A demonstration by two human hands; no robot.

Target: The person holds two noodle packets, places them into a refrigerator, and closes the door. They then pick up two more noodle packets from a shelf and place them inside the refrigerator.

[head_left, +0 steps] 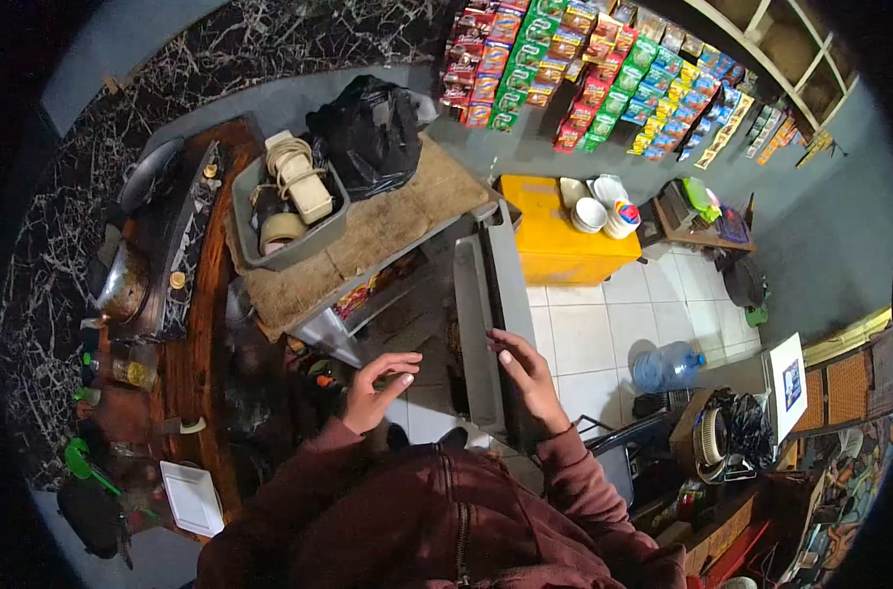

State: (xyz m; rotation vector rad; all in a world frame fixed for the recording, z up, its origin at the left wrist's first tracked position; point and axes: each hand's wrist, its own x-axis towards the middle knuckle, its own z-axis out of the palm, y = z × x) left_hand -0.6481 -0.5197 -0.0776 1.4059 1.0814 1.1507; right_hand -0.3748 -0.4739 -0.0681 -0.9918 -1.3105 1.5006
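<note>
1. A low grey cabinet, fridge-like and box-shaped [404, 261], stands directly before the person, its long grey door with a moulded inner shelf [479, 339] swung open toward the right hand.
2. The left hand [376, 391] is raised before the dark interior, its grip spread, fingers curved and parted from the thumb. The right hand [531, 381] is spread likewise, overlapping the door in view — whether it touches, I cannot tell. Both sleeves are maroon.
3. A worn brown mat [397, 218] covers the cabinet top. On it sit a grey rectangular plastic bin [304, 249], holding a cream power strip with coiled cord [307, 191] and a beige tape roll [282, 231], and a bulging black plastic bag [368, 137].
4. To the left runs a reddish-brown wooden table [180, 378], with a shiny round metal pot [125, 283] along its far side and a white rectangular tray [191, 498] at its near end.
5. Beyond the door, a bright yellow box [564, 257] carries stacked white bowls [591, 214].
6. White square floor tiles [576, 339] spread to the right; a clear blue plastic water bottle [665, 368] lies on them.
7. Strips of colourful sachets [535, 59] hang on the grey wall ahead; black marble-patterned panelling with white veins [270, 44] curves along the left — its lower reaches are dim.
</note>
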